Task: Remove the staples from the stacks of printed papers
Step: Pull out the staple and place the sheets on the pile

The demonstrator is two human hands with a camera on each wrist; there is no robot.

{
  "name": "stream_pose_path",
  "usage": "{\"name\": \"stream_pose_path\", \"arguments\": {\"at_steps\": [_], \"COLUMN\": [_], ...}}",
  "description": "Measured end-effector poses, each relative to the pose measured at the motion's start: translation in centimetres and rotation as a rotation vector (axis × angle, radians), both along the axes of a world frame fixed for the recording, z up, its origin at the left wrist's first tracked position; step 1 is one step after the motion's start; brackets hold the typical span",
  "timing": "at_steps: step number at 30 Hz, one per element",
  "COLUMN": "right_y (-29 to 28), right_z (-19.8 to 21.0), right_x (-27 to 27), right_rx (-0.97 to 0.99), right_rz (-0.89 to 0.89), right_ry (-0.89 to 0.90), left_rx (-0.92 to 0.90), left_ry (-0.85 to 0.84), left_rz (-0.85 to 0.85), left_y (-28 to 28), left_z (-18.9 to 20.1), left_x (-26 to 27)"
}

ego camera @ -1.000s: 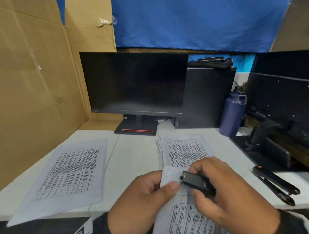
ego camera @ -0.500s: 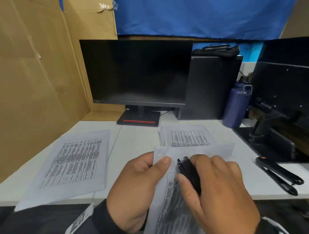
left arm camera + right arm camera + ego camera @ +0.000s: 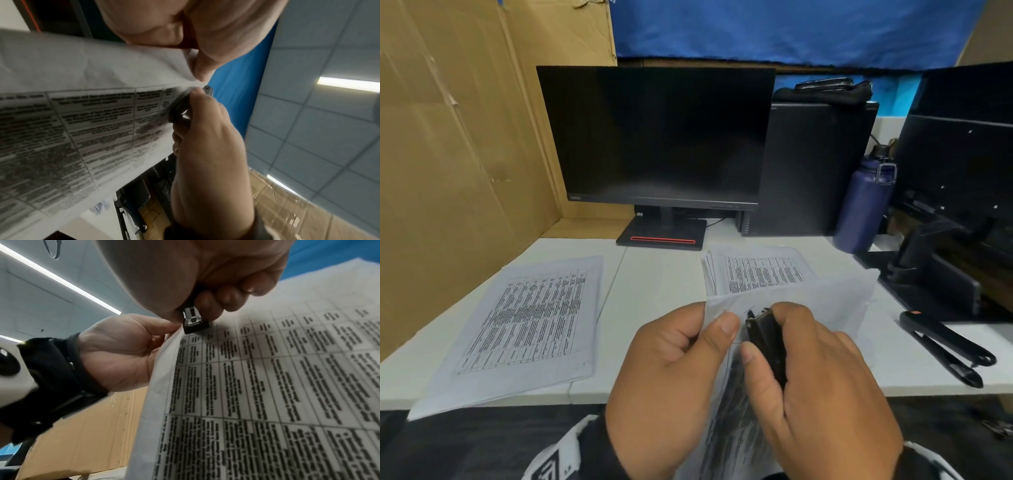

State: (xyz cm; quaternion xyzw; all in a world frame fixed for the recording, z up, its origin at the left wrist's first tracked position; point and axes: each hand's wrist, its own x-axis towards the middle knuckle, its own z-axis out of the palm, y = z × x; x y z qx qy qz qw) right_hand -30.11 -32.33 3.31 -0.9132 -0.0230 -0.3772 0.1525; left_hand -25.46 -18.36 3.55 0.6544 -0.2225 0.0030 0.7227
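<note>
I hold a stapled stack of printed papers [image 3: 808,301] upright above the table's front edge. My left hand [image 3: 717,325] pinches its top left corner, thumb on the front. My right hand [image 3: 774,337] grips a black staple remover [image 3: 763,329], whose metal tip points up at that corner beside the left thumb. In the right wrist view the staple remover [image 3: 194,321] presses on the top edge of the printed papers [image 3: 267,386], with the left hand [image 3: 127,345] behind them. The left wrist view shows the staple remover [image 3: 180,110] against the sheet [image 3: 82,121].
Two more paper stacks lie on the white table, one at the left [image 3: 524,322] and one behind my hands [image 3: 760,274]. A black stapler [image 3: 945,346] lies at the right. A monitor [image 3: 661,137], computer tower [image 3: 815,164] and blue bottle [image 3: 863,205] stand behind. A cardboard wall [image 3: 448,154] closes the left.
The held papers have risen and spread wider. My right hand has turned the staple remover from lying sideways to pointing up at the corner by my left thumb.
</note>
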Motion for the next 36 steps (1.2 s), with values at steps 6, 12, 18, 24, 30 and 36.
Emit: {"name": "stream_pose_path", "arguments": {"at_steps": [6, 12, 18, 24, 30, 36], "right_y": [-0.3, -0.4, -1.0, -0.8, -0.9, -1.1], "right_z": [0.6, -0.4, -0.1, 0.2, -0.1, -0.8], "right_x": [-0.4, 0.0, 0.5, 0.5, 0.7, 0.7], "right_rx": [-0.144, 0.143, -0.2, -0.221, -0.211, -0.166], "right_rz": [0.015, 0.117, 0.027, 0.033, 0.04, 0.064], "right_ry": [-0.084, 0.074, -0.106, -0.131, -0.129, -0.093], "left_rx": [0.158, 0.036, -0.199, -0.175, -0.131, -0.044], "left_ry": [-0.218, -0.056, 0.206, 0.173, 0.242, 0.174], "left_rz": [0.156, 0.044, -0.116, -0.107, -0.017, 0.068], "left_y": [0.1, -0.4, -0.4, 0.2, -0.5, -0.8], "left_z": [-1.2, -1.5, -1.8, -0.2, -0.4, -1.2], "left_x": [-0.6, -0.4, 0.4, 0.5, 0.3, 0.2]}}
